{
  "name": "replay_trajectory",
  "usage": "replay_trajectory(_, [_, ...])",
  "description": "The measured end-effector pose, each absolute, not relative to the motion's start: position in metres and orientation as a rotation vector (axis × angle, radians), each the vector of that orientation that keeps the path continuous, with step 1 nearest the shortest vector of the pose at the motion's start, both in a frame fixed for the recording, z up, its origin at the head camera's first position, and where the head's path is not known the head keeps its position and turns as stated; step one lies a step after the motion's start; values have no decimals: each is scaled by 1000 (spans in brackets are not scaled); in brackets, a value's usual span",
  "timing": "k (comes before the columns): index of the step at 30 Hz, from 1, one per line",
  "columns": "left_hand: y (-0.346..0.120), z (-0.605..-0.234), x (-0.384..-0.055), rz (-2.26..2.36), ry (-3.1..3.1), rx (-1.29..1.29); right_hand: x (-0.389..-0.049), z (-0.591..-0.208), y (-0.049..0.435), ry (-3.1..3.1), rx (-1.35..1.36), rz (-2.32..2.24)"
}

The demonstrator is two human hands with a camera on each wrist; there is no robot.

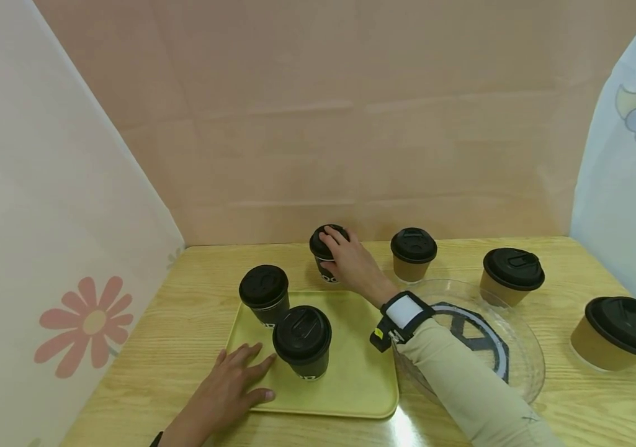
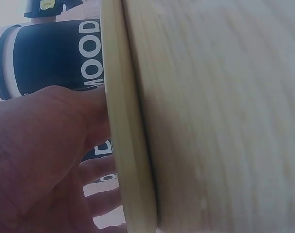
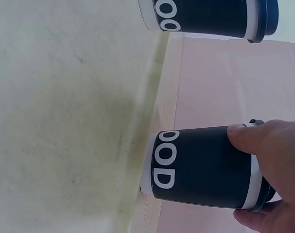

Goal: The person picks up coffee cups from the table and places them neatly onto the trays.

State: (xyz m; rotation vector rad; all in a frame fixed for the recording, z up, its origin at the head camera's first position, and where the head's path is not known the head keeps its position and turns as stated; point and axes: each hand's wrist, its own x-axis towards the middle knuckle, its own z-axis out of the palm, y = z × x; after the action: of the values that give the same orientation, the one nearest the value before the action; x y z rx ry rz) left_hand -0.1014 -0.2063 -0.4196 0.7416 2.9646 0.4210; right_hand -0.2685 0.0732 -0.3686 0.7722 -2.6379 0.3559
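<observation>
Hands are working well apart. Right hand point(image 1: 348, 257) is gripping the dark held cup point(image 3: 205, 167) near its lid, thumb on one side, fingers over the top. That cup is sitting just past the far edge of the yellow tray point(image 1: 359, 372); can't tell if its base is touching the table point(image 1: 144, 347). White lettering is showing near its bottom.

Left hand point(image 1: 231, 382) is holding nothing: fingers are spreading flat over the tray's near-left corner. Two more dark cups are standing upright on the tray: rear cup point(image 1: 264, 288) toward the far-left corner, front cup point(image 1: 302, 335) near the left fingertips.

Right of the tray, a clear round dish point(image 1: 530, 347) is lying partly under the right sleeve point(image 1: 463, 366). Three brown cups with black lids point(image 1: 510, 273) are standing around its far and right sides.
</observation>
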Motion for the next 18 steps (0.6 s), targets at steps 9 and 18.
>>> replay_trajectory(9, [-208,-418,-100,415,2967,744,-262,-363,75,-2673,723,391])
replay_trajectory(18, [-207,-419,-101,410,2962,739,-243,-345,89,-2582,761,370])
